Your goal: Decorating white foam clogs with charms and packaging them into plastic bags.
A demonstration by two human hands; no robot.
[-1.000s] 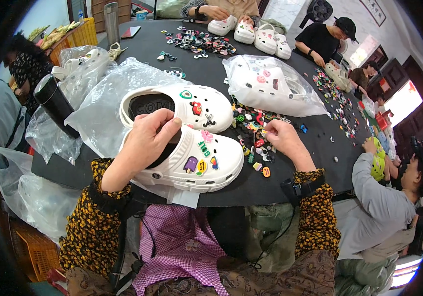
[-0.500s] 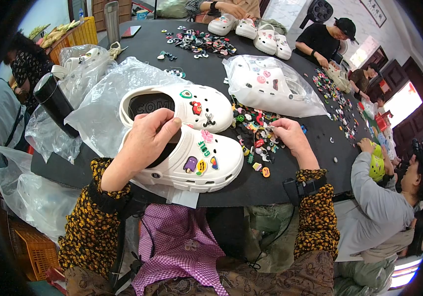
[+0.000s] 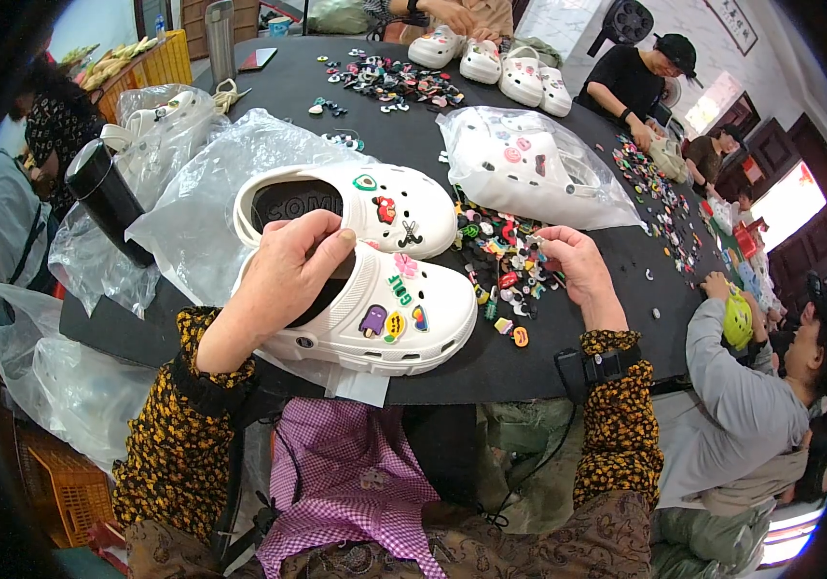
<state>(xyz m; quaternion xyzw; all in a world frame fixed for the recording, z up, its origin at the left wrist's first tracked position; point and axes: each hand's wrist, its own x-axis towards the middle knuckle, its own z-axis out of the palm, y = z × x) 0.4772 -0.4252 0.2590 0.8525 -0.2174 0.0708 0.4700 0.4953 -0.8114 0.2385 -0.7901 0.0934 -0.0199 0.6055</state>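
Two white clogs lie side by side in front of me, the near clog [image 3: 438, 323] and the far clog [image 3: 433, 212]. Colourful charms sit in the holes of both: a popsicle, a lemon and a pink flower on the near one, an avocado on the far one. My left hand [image 3: 283, 285] grips the near clog at its opening, thumb on the upper rim. To the right, my right hand [image 3: 584, 275] pinches a small pale shoe charm [image 3: 537, 241] over a heap of loose charms [image 3: 505, 275]. Its exact shape is too small to make out.
A bagged pair of white clogs [image 3: 529, 169] lies beyond the heap. Clear plastic [image 3: 196, 207] and a black bottle [image 3: 110, 203] are at the left. More charm piles [image 3: 394, 82] and finished-looking clogs [image 3: 524, 77] lie farther back. Other people work around the black table [image 3: 568, 362].
My right hand has turned slightly and shifted a little right above the charm heap, the small charm now showing at its fingertips. My left hand and the clogs have stayed put.
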